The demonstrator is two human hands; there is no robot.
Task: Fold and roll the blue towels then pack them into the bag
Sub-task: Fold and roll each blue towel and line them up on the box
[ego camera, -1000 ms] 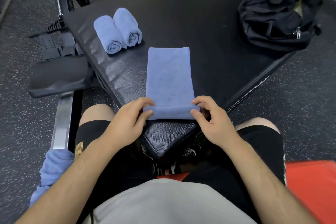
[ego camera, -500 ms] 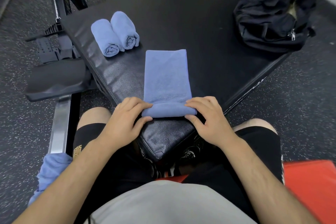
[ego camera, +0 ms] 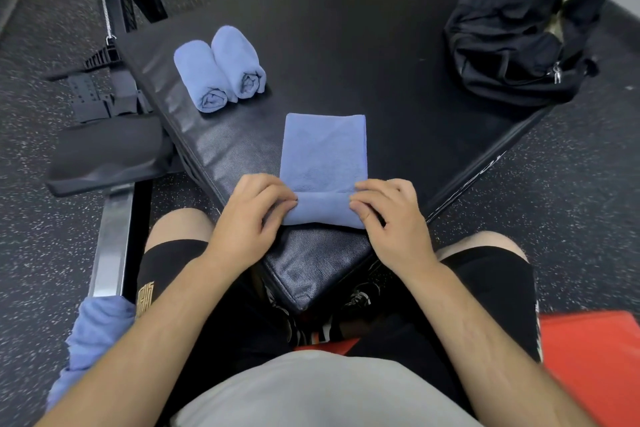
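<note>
On the near corner of the black pad (ego camera: 346, 55), head view: one folded towel (ego camera: 323, 156) is laid flat, its long axis running straight away from the person. Its near end is turned over into a short roll (ego camera: 323, 211), lying crosswise, parallel to the person's chest. The unrolled length extends ahead of both hands, so the coming move is judged to be a push forward along that axis.

Left hand (ego camera: 256, 215): set at the roll's left end, palm down, fingers (ego camera: 277, 199) curled over the top and pinching the cloth.

Right hand (ego camera: 391, 215): set at the roll's right end, mirrored, fingertips pressed on the roll, thumb tucked near the underside. Both hands are equally near; neither is open. Forearms are angled inward from the lap, wrists low.

Two rolled towels (ego camera: 221, 69) are noted side by side, touching, on the pad's left part, well apart from the hands. Bag (ego camera: 512, 35): black, slumped at the pad's far right corner, zip visible; whether its mouth is open cannot be told. Further blue cloth (ego camera: 93, 333) is seen beside the left thigh, unrolled.
</note>
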